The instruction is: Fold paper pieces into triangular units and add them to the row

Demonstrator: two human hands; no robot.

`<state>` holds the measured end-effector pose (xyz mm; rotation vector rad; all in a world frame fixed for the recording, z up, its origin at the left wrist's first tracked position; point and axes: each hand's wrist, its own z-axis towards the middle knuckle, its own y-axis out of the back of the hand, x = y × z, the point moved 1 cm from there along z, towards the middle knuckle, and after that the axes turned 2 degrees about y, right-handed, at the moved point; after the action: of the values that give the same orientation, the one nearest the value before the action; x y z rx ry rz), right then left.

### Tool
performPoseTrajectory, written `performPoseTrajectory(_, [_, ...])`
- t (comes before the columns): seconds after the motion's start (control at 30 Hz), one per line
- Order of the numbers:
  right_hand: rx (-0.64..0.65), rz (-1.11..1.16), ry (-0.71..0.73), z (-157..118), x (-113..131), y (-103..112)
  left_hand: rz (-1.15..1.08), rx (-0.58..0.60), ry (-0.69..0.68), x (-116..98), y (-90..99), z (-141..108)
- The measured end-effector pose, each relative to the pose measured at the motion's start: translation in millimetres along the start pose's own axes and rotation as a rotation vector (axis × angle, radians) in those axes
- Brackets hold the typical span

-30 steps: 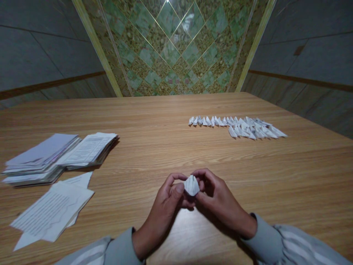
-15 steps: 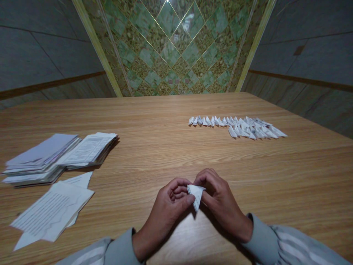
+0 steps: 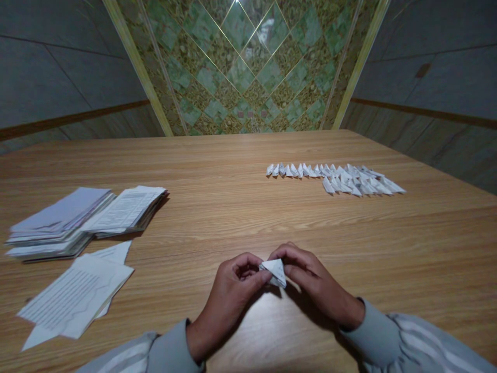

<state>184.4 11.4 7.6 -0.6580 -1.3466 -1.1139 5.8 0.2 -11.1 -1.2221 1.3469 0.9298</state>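
A small folded paper triangle, white with faint print, is held just above the table between both hands. My left hand pinches its left side, thumb on top and fingers curled behind. On the other side, my right hand has its thumb and forefinger closed at the triangle's right edge. Part of the paper is hidden by the fingertips. Farther back to the right, several similar folded paper pieces stand in a long row, with a shorter row of folded pieces in front of its right end.
Two stacks of paper lie at the left, one topped by a plain sheet, the other by a printed sheet. Nearer me, loose lined sheets overlap. The wooden table reaches back toward a tiled wall.
The folded paper has been turned in my fingers, its point swinging from downward to lower right. My right hand has shifted slightly, still at the paper's edge.
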Motion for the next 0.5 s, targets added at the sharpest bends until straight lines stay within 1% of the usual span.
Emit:
performPoseTrajectory(0.1, [0.008, -0.098, 0.066, 1, 3, 4, 0.144, 0.000, -0.067, -3, 1.4, -1])
performPoseTrajectory(0.17, [-0.026, -0.144, 0.042, 1, 2, 3, 0.210, 0.008, -0.101, -5, 1.9, -2])
performPoseTrajectory(0.23, [-0.053, -0.107, -0.013, 0, -3, 0, 0.199, 0.009, -0.112, -6, 1.9, -3])
performPoseTrajectory(0.33, [-0.067, 0.031, -0.086, -1, -9, -4, 0.111, -0.003, -0.099, -7, 1.7, -1])
performPoseTrajectory(0.4, [-0.051, 0.081, -0.109, -2, -10, -6, 0.079, -0.008, -0.084, -7, 1.6, 0])
performPoseTrajectory(0.5, [-0.006, 0.062, -0.115, -2, -9, -6, 0.100, -0.009, -0.070, -7, 1.7, -1])
